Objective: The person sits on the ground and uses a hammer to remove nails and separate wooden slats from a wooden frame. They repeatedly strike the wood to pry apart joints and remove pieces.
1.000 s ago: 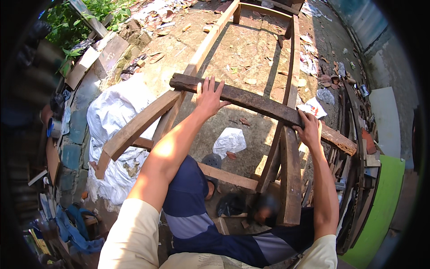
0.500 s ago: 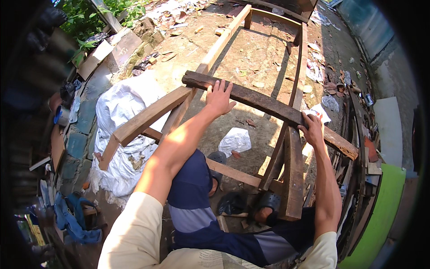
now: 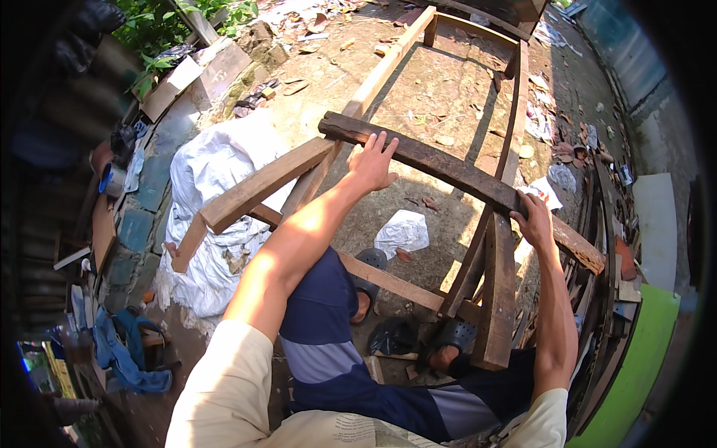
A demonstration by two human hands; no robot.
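Note:
A dark, weathered wooden plank [image 3: 448,170] lies slantwise across a wooden frame [image 3: 388,67], over both of its long rails. My left hand [image 3: 371,166] rests on the plank near its left end, fingers spread over the top face and thumb apart. Toward the other end, my right hand [image 3: 535,221] grips the plank, with fingers bent over it and the thumb on the near side. The plank's rough, broken right end [image 3: 590,256] sticks out past the frame. One leg [image 3: 496,299] of the frame points toward me, and another angled beam [image 3: 265,183] reaches left.
A crumpled white sack [image 3: 202,246] lies left of the frame, and a smaller white scrap [image 3: 403,233] is on the ground inside it. My feet in dark clogs [image 3: 457,336] are beside a low crossbar [image 3: 392,282]. Scrap wood and a green board [image 3: 635,358] line the right.
The whole scene has shifted slightly to the right in the picture. Both hands keep their places on the plank, which lies the same way across the frame.

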